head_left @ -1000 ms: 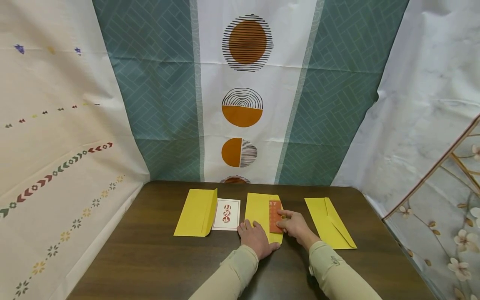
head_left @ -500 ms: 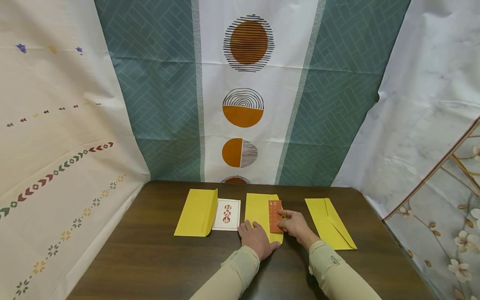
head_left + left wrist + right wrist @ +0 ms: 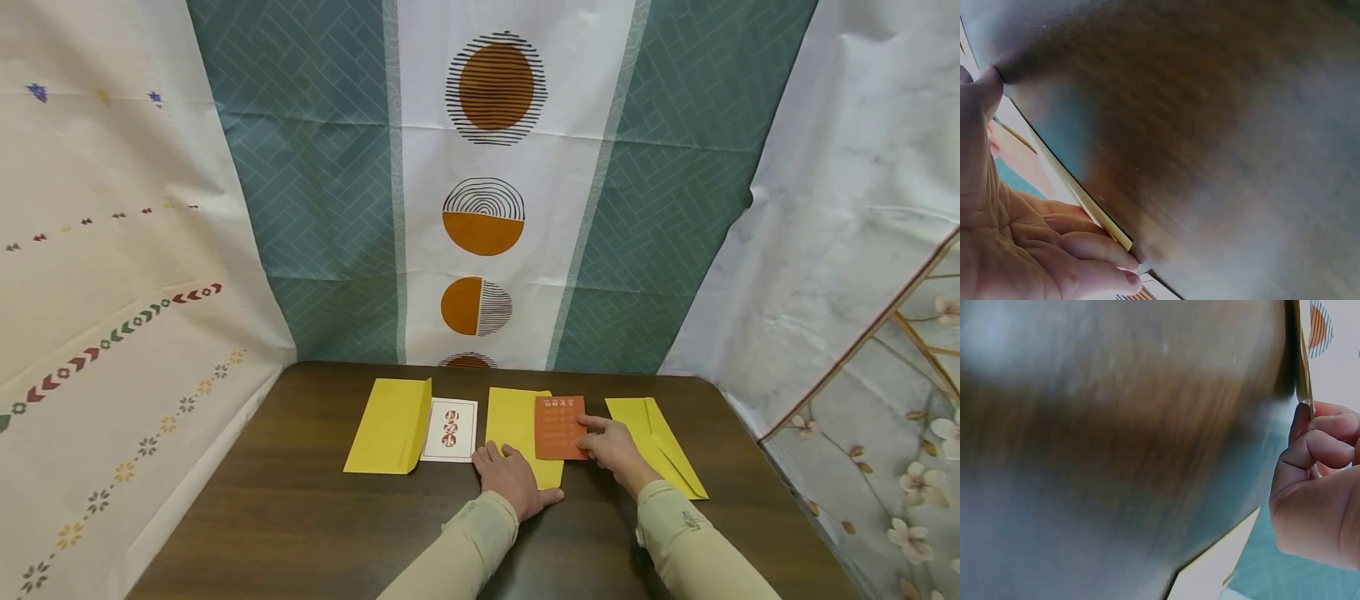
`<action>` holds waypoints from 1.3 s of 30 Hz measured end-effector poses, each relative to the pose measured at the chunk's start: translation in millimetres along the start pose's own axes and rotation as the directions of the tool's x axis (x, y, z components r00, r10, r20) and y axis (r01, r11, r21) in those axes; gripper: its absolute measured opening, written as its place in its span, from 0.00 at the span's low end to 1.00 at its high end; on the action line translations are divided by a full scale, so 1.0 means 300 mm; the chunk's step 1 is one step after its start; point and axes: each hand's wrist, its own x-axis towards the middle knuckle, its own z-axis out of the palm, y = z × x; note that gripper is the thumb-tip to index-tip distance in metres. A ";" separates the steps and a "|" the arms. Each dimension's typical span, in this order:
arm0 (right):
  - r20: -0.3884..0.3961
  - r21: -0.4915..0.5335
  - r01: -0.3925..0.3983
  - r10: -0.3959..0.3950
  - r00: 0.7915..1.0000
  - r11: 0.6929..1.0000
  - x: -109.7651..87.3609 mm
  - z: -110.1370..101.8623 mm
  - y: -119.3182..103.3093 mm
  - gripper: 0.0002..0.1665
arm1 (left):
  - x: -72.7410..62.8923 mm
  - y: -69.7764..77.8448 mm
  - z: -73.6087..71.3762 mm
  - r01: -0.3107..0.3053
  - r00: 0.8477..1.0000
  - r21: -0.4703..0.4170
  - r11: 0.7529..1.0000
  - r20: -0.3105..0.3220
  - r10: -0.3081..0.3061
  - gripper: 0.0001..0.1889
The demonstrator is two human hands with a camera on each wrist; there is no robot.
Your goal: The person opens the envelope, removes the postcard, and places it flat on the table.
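Note:
In the head view a yellow envelope [image 3: 510, 414] lies in the middle of the table. My left hand [image 3: 512, 479] rests on its lower left part, fingers spread, thumb out near the bottom edge. At the envelope's right side my right hand [image 3: 613, 450] pinches the right edge of an orange-red card [image 3: 559, 427] with pale printed characters. The card's left edge lies along the envelope, and I cannot tell how much is still inside. The right wrist view shows thumb and fingers together at a thin edge; the left wrist view shows the left fingertips at the envelope's edge.
To the left lie another yellow envelope [image 3: 386, 426] and a white card [image 3: 450, 429] with red characters, its left edge against that envelope. A third yellow envelope [image 3: 656, 442] lies at the right, beside my right hand. Fabric hangs behind the dark wooden table [image 3: 315, 517].
My right hand has moved right with the orange-red card, and much more of the card's width shows beyond the envelope. The left hand has stayed in place.

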 end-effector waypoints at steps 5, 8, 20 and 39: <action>-0.013 0.028 0.009 -0.009 1.000 1.000 -0.006 -0.035 0.009 0.36 | -0.005 -0.003 -0.003 0.000 1.000 0.017 1.000 -0.003 0.000 0.63; -0.023 0.024 -0.003 0.003 1.000 1.000 -0.010 -0.060 0.016 0.36 | -0.011 -0.006 -0.008 -0.007 1.000 0.007 1.000 -0.005 0.007 0.61; 0.000 -0.023 -0.001 0.001 1.000 1.000 -0.005 -0.106 0.059 0.36 | -0.013 -0.019 -0.003 -0.032 0.999 -0.062 0.998 0.012 0.033 0.50; 0.001 -0.498 0.220 -0.253 0.967 0.839 -0.036 -0.040 0.033 0.24 | -0.034 -0.018 -0.033 -0.029 0.998 -0.096 0.995 0.059 0.035 0.48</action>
